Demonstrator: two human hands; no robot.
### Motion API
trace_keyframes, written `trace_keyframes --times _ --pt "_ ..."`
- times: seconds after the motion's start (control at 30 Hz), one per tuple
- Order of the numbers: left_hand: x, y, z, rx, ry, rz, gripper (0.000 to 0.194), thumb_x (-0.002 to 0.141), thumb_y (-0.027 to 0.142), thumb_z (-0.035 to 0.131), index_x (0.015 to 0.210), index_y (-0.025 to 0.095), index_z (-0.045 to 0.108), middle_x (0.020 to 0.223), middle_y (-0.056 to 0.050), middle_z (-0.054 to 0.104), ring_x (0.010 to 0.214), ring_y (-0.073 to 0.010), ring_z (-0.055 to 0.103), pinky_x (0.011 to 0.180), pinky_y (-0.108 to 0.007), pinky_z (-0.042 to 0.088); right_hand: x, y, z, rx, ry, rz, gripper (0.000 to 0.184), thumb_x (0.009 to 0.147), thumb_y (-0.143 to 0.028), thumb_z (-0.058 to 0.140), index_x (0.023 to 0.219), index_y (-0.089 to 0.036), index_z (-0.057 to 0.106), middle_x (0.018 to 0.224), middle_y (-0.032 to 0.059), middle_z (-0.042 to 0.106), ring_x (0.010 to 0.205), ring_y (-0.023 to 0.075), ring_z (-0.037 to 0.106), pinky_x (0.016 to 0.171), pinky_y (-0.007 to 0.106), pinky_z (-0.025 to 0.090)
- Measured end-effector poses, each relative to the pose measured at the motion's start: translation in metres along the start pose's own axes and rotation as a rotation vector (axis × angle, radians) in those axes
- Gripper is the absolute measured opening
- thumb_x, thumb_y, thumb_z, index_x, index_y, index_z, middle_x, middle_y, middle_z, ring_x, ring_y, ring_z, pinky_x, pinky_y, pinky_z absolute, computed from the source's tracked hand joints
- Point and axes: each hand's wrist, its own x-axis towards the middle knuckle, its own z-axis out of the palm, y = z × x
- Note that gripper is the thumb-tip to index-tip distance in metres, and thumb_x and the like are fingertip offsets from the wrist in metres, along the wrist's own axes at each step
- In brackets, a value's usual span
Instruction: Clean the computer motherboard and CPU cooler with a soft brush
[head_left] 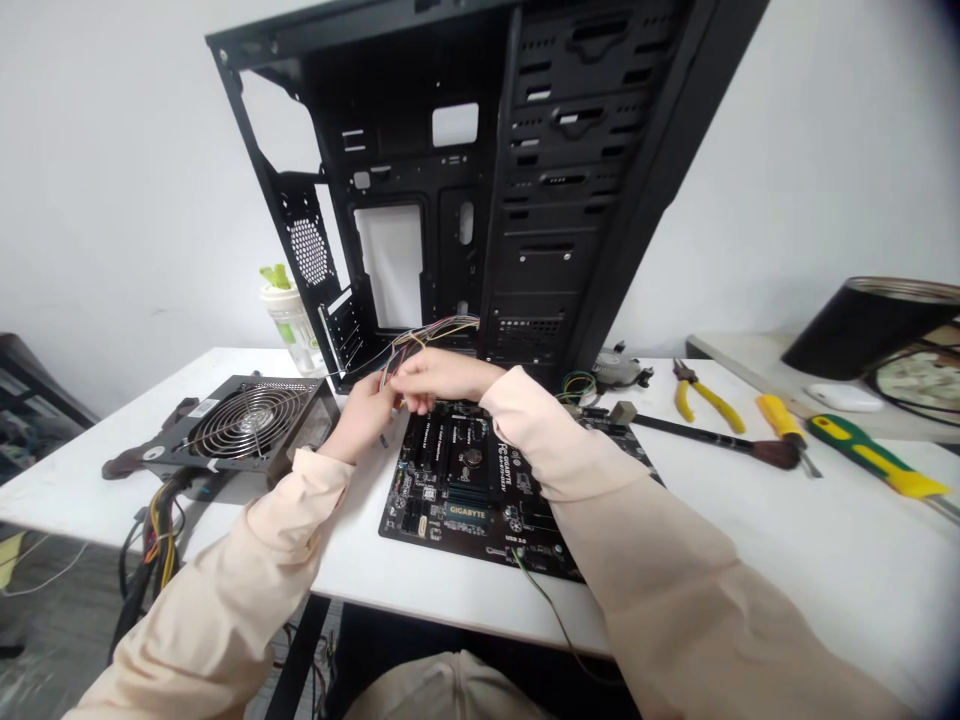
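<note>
Thin multicoloured wires point(439, 328) are pinched by the left hand point(365, 418) and right hand point(444, 376); fine handling is judged underway, steady fingertips being required.

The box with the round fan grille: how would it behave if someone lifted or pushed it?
The fan box would probably feel stiff and fairly heavy, as it looks metal-cased. Being squat and flat-sided, it seems unlikely to roll. Its cables look floppy and would likely swing or drag, as they droop over the table's edge.
</note>
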Motion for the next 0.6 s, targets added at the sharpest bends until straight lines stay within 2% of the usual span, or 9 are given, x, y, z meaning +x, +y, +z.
trace_keyframes --times 0.1,0.2,0.3,0.4,0.6 --pt "0.0 0.002 -0.001 0.066 0.0 -0.044 0.026 0.096 0.036 0.057 0.104 0.013 0.061 0.094 -0.004 0.064 0.076 -0.0134 0.062 0.068 -0.029 0.055 -0.012 -0.01 -0.01 0.086 -0.007 0.061 0.036 0.095 -0.032 0.053 0.069 -0.011 0.064 0.059 0.0027 0.068 0.05 0.0078 0.062 0.053 0.018 0.049" --pt "0.0 0.004 -0.001 0.088 0.015 -0.084 0.026 0.096 0.037 0.057 0.105 0.013 0.061 0.094 -0.004 0.064 0.076 -0.0132 0.062 0.066 -0.029 0.055 -0.024 -0.018 -0.02 0.167 -0.028 0.029 0.017 0.083 -0.027 0.071 0.083 -0.01 0.07 0.073 0.0051 0.074 0.062 0.0101 0.068 0.059 0.019 0.054" --pt "0.001 0.003 0.0 0.086 0.018 -0.121 0.026 0.096 0.036 0.057 0.108 0.013 0.06 0.095 -0.004 0.063 0.075 -0.0131 0.062 0.066 -0.028 0.055 -0.032 -0.023 -0.029 0.238 0.095 -0.124 0.016 0.069 -0.016 0.08 0.077 -0.01 0.068 0.065 0.0012 0.071 0.056 0.0081 0.064 0.057 0.018 0.052" --pt "0.001 0.002 0.001 0.083 0.019 -0.143 0.027 0.096 0.036 0.057 0.109 0.013 0.06 0.097 -0.005 0.063 0.077 -0.0136 0.063 0.067 -0.029 0.056 -0.039 -0.03 -0.034 0.284 0.222 -0.233 0.015 0.071 -0.015 0.078 0.07 -0.011 0.064 0.055 -0.0035 0.063 0.047 0.0052 0.057 0.05 0.016 0.049" --pt "0.002 0.001 0.002 0.094 0.0 -0.169 0.028 0.096 0.036 0.057 0.111 0.013 0.06 0.102 -0.006 0.064 0.082 -0.0154 0.064 0.072 -0.032 0.056 -0.047 -0.042 -0.03 0.225 0.288 -0.232 0.012 0.076 -0.005 0.07 0.069 -0.011 0.062 0.058 -0.0028 0.062 0.053 0.0066 0.06 0.055 0.017 0.053"
